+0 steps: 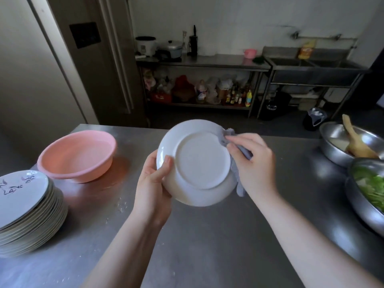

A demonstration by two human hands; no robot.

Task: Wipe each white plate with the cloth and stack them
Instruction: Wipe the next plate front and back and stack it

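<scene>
Two hands are busy over the counter (pixel 207 235) and we've got one white plate (pixel 197 163) held up above it, tipped so its underside with the foot ring faces us. Our left hand (pixel 152 183) has its grip clamped on the plate's left edge, thumb pressed flat on the back of the rim and the rest of the fingers tucked behind where we can't see them. Our right hand (pixel 252 161) has its grip closed round a greyish cloth (pixel 239 179), pinching it against the plate's right rim; a bit of cloth pokes out above the fingertips and a longer tail hangs down past the plate's lower right edge. Over on the near left of the counter sits a stack of plates (pixel 27 213), the top one with dark brush writing on it, well apart from the plate in our hands. Just beyond that stack is a pink basin (pixel 78 159). On the right side there's a steel bowl with greens (pixel 365 196) in it, and farther back another steel bowl (pixel 340 142) with a wooden spoon (pixel 355 140) leaning in it. Way at the far side we can see a steel shelf unit (pixel 203 65) with pots on top and bottles below.
</scene>
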